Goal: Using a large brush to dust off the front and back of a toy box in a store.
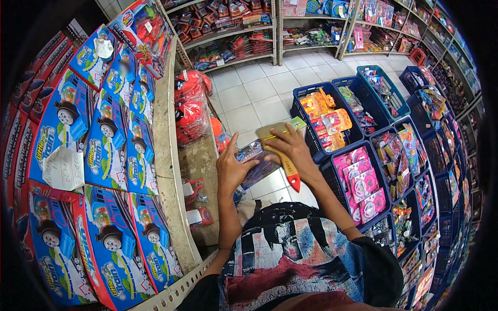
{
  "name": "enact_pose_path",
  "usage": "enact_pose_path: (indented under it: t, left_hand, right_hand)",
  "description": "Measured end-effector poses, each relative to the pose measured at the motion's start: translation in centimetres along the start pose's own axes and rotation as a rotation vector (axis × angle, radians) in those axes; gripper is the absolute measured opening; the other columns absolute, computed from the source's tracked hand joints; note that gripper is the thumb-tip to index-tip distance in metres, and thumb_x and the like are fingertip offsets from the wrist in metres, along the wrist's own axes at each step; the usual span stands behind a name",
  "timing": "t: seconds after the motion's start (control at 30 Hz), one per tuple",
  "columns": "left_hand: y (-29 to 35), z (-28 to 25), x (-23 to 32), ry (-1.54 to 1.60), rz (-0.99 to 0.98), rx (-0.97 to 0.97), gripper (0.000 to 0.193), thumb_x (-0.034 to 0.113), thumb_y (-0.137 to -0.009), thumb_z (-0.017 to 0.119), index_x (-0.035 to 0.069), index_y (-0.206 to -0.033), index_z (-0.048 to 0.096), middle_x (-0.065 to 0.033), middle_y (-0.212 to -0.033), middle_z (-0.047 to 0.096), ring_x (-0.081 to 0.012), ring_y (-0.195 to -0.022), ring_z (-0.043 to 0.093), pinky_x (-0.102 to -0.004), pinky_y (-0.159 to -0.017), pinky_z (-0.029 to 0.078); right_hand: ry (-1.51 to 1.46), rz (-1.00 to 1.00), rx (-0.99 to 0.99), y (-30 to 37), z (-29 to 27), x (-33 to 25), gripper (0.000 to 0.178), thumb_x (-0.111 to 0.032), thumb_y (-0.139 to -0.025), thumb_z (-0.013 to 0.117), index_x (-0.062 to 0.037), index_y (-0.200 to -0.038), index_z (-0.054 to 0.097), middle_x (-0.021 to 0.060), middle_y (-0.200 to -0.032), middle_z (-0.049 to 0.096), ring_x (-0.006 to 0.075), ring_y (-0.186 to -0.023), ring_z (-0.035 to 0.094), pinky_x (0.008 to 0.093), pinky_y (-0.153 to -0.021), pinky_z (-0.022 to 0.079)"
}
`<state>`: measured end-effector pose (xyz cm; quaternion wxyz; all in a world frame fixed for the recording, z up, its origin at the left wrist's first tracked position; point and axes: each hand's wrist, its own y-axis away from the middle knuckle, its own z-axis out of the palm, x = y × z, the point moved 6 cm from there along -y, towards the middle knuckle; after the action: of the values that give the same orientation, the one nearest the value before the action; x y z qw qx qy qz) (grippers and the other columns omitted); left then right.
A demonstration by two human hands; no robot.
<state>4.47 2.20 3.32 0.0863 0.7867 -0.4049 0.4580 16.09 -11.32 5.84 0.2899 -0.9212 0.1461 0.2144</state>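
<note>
My right hand (295, 155) is wrapped around a paintbrush (288, 165) with a yellowish handle and a red tip. Its broad end lies over a flat toy package (257, 173) in clear plastic, with dark, colourful contents and a green corner. At the package's left edge is my left hand (232, 168), its thumb over the package and its index finger stretched along the side. The other fingers are partly hidden, but the hand appears to steady the package. Both hands are in front of my lap, above the tiled floor.
Boxed train sets (106, 129) fill a shelf on my left. Red plastic-wrapped toys (191, 106) sit beside it. Blue baskets (326, 150) packed with toys line my right, with a teal basket (397, 98) farther back. Loaded shelves (236, 36) stand beyond the white floor tiles (254, 88).
</note>
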Motion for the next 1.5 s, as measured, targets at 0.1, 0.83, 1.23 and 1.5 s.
enact_pose_path:
  t: [0.1, 0.83, 1.23, 1.5]
  left_hand:
    - [-0.1, 0.7, -0.7, -0.02, -0.017, 0.008, 0.085, 0.014, -0.057, 0.082, 0.008, -0.133, 0.045, -0.0224, -0.103, 0.062, -0.035, -0.092, 0.061, -0.0398, -0.081, 0.048]
    - [-0.1, -0.1, -0.5, -0.05, 0.011, 0.076, 0.082, 0.015, -0.061, 0.08, 0.006, -0.134, 0.042, -0.0236, -0.11, 0.06, -0.036, -0.099, 0.059, -0.0402, -0.085, 0.047]
    - [-0.2, 0.6, -1.7, -0.037, 0.052, 0.082, 0.088, 0.011, -0.054, 0.083, 0.007, -0.133, 0.044, -0.0207, -0.104, 0.061, -0.0329, -0.093, 0.061, -0.0394, -0.082, 0.048]
    - [0.3, -0.6, 0.9, 0.067, 0.006, -0.088, 0.091, 0.014, -0.051, 0.086, 0.009, -0.133, 0.046, -0.015, -0.088, 0.064, -0.027, -0.082, 0.063, -0.0357, -0.077, 0.049]
  right_hand:
    - [-0.056, -0.067, -0.017, 0.5, 1.5, -1.5, 0.04, -0.044, -0.074, 0.067, -0.0207, -0.107, 0.067, 0.0083, -0.123, 0.056, 0.0422, -0.125, 0.039, 0.0633, -0.103, 0.022]
    - [-0.047, -0.161, -0.046, 0.3, 1.4, -2.1, 0.042, -0.043, -0.077, 0.067, -0.0153, -0.109, 0.065, 0.0056, -0.119, 0.06, 0.0384, -0.122, 0.043, 0.0637, -0.099, 0.023]
    - [-0.119, -0.201, -0.132, 0.2, 1.6, -2.8, 0.04, -0.044, -0.077, 0.067, -0.0145, -0.104, 0.067, 0.0061, -0.118, 0.059, 0.0379, -0.122, 0.043, 0.0656, -0.103, 0.019]
    - [-0.114, -0.093, -0.193, -0.6, -0.8, 0.1, 0.042, -0.044, -0.077, 0.066, -0.0163, -0.109, 0.063, 0.0057, -0.119, 0.058, 0.0278, -0.116, 0.051, 0.0607, -0.102, 0.026]
